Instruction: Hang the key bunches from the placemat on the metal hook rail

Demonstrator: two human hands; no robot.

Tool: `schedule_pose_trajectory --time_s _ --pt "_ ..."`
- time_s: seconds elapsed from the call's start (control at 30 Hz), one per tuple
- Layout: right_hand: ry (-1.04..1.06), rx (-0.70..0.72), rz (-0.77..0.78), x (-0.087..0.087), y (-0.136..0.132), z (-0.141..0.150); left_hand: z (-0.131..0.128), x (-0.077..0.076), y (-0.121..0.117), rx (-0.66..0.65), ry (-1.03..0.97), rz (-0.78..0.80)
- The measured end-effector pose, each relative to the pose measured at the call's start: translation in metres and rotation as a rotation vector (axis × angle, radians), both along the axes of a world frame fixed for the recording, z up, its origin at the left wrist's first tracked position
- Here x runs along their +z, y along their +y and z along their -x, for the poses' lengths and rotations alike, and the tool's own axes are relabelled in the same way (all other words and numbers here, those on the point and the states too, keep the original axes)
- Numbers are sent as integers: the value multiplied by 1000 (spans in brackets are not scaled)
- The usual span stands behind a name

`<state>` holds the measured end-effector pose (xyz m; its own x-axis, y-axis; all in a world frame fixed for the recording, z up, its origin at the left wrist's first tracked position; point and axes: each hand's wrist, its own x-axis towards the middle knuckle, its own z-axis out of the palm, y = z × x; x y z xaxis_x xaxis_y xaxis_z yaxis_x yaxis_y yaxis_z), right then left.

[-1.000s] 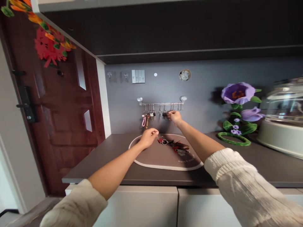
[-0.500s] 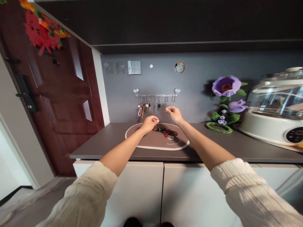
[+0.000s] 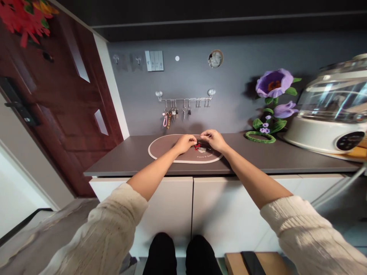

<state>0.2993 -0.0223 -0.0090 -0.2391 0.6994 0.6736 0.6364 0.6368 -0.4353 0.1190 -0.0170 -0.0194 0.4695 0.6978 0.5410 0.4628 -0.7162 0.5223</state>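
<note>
On the oval brown mat (image 3: 160, 147) lies a small bunch of keys with a red charm (image 3: 197, 146), partly covered by my fingers. My left hand (image 3: 185, 144) reaches it from the left, thumb and fingertips pinched at its edge. From the other side comes my right hand (image 3: 213, 140), its fingers curled down over the bunch; what they grip is hidden. Behind both hands, a clear hook rail (image 3: 185, 99) is fixed to the grey wall. Several keys (image 3: 173, 112) and a pink strap (image 3: 164, 120) hang from its left and middle hooks.
A purple flower ornament (image 3: 274, 84) and a cream appliance with a clear cover (image 3: 321, 130) stand at the right of the dark counter (image 3: 114, 160). White cabinet doors (image 3: 160, 206) are below, a dark shelf (image 3: 215, 19) overhead. A reddish-brown door (image 3: 71, 130) is at left.
Both hands have come down to the keys on the mat, the right one from a raised position near the rail. The view has tilted downward, showing my black-clad legs and a cardboard box.
</note>
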Motion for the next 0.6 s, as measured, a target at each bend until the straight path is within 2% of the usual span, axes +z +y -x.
schedule_pose_trajectory --time_s 0.17,0.6 --pt "-140 -56 -94 -2 3 -4 3 1 -1 20 155 -138" --pt "-226 -70 -112 -5 8 -1 0 -2 2 89 342 -171"
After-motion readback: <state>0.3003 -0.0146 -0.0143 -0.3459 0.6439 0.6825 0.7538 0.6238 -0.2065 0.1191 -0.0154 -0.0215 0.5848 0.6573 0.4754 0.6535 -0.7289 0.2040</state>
